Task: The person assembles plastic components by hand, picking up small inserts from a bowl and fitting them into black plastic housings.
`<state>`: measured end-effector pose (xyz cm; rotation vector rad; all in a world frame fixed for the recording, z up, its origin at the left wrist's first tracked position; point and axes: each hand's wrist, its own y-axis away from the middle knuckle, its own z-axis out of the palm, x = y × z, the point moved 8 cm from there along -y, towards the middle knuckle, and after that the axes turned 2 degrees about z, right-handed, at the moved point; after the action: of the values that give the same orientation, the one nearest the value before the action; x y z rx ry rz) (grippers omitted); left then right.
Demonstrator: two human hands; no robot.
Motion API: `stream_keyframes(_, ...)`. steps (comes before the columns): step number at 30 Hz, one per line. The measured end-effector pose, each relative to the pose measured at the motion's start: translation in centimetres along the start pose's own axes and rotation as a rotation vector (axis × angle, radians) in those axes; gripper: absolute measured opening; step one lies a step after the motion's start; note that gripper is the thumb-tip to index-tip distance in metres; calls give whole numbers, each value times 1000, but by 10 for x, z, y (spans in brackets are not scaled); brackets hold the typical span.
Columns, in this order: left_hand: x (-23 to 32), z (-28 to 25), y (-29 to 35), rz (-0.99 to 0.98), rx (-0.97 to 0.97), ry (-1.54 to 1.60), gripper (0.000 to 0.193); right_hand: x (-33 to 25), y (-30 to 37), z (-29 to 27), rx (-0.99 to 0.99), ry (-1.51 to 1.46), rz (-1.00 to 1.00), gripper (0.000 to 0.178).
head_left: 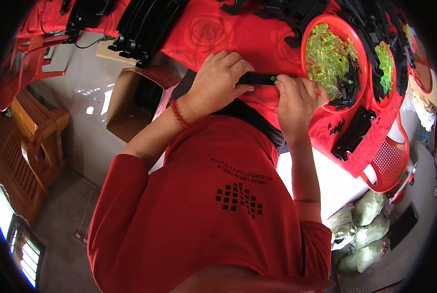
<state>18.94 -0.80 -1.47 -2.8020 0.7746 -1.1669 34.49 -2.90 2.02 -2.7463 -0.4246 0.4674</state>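
Observation:
Between my two hands lies a black plastic strip, just above the near edge of the red rose-patterned cloth. My left hand, with a red bead bracelet on its wrist, closes its fingers around the strip's left end. At the other end, my right hand pinches the strip, and a small green piece shows by its thumb. Right beside that hand stands a red basin holding yellow-green clear plastic pieces and small black parts.
A smaller red basin with green pieces stands farther right. Long black plastic parts lie at the far left, and another black part near the right edge. An open cardboard box stands left, a red chair right, pale sacks below.

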Motion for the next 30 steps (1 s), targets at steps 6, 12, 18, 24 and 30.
stream_keyframes(6,-1,2,3,6,5,-23,39,-2,-3,2,-61,30,-7,8)
stream_keyframes(12,-3,5,2,18,5,-40,38,2,0,7,-33,-7,-14,11)
stream_keyframes(18,-3,7,1,33,16,-52,37,0,1,6,30,-23,-29,12)
stream_keyframes(24,-3,6,1,1,-12,-20,37,-2,-2,4,-3,-2,-20,11)
stream_keyframes(30,-1,0,5,41,0,18,40,16,1,-17,52,-22,101,11)
